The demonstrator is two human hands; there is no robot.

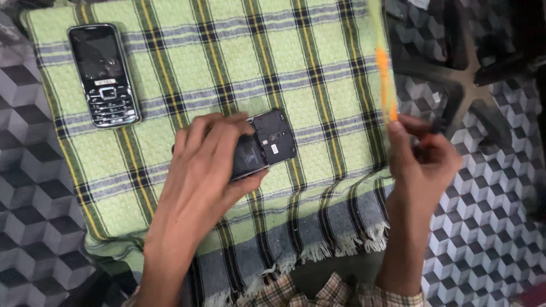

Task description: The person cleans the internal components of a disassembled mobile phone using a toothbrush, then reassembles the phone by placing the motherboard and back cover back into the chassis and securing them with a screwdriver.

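A keypad phone (104, 74) lies on the cloth (239, 62), left of the opened phone (263, 145).

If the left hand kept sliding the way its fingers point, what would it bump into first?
The left hand points up and to the right and already grips the opened black phone. Beyond that phone, only the green plaid cloth lies in that line, so the way looks free, as far as the picture shows.
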